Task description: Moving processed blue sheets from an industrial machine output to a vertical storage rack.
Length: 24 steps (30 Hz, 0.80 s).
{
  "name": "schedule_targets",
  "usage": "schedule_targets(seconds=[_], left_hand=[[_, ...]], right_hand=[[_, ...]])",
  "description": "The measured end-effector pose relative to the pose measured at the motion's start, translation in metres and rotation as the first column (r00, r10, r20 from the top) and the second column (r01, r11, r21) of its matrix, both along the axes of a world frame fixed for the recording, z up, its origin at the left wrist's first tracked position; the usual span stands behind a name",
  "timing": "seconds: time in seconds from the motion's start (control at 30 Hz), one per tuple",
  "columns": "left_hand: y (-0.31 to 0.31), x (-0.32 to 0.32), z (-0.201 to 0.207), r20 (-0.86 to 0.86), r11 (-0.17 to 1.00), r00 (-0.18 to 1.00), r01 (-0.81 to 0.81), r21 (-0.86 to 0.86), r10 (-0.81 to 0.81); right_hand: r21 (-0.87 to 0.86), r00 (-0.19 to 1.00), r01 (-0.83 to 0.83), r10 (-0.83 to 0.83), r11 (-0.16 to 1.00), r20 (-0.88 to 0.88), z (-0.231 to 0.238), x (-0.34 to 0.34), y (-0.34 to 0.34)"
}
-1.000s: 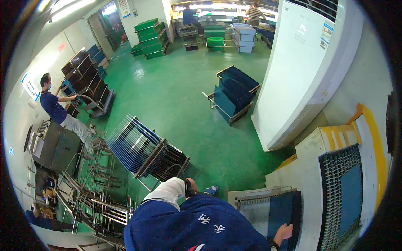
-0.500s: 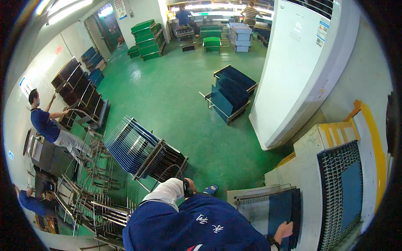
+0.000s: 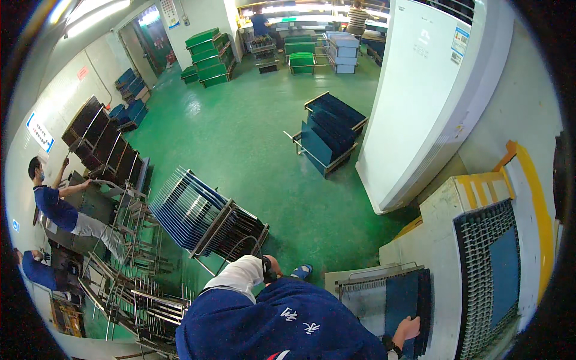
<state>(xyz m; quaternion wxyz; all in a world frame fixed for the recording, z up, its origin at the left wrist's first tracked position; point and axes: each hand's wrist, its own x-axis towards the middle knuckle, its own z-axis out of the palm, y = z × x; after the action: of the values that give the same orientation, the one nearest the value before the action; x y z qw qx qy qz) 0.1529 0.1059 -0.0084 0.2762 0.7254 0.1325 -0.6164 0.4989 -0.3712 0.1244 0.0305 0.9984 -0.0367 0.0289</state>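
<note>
My right hand (image 3: 408,328) is at the lower right, its fingers closed on the edge of a dark blue panel (image 3: 401,300). The panel stands upright with other thin dark panels in a wire rack (image 3: 354,288) on a pale surface. A black band circles my right wrist. My left hand does not show; below me are a navy shirt, a white trouser leg and a blue slipper (image 3: 303,271).
A slotted rack of panels (image 3: 207,216) stands on the floor ahead left, another rack (image 3: 330,135) farther off. A tall white cabinet unit (image 3: 420,108) is at the right, beside a black mesh rack (image 3: 489,276). Metal frames (image 3: 138,240) and two people fill the left.
At the left, the person at the cart has shifted left along with the stacked racks. The person below shows more fully. My right hand stays nearly where it was, at the panels.
</note>
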Motion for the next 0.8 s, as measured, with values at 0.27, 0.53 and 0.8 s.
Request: schedule_targets(seconds=[0.27,0.53,0.8], left_hand=[[-0.002,0.003,-0.003,-0.006,0.999,1.000,0.023,0.047,-0.023],[-0.006,0.015,0.063,0.055,0.995,0.998,0.023,-0.100,-0.017],[-0.002,0.011,0.067,0.115,0.987,0.993,0.035,-0.160,-0.017]], right_hand=[[-0.008,1.000,0.018,-0.018,1.000,-0.016,-0.011,0.005,-0.007],[-0.016,0.996,0.055,-0.056,0.998,-0.070,0.006,-0.001,0.004],[-0.006,0.996,0.038,-0.039,0.999,-0.075,0.006,-0.002,0.002]])
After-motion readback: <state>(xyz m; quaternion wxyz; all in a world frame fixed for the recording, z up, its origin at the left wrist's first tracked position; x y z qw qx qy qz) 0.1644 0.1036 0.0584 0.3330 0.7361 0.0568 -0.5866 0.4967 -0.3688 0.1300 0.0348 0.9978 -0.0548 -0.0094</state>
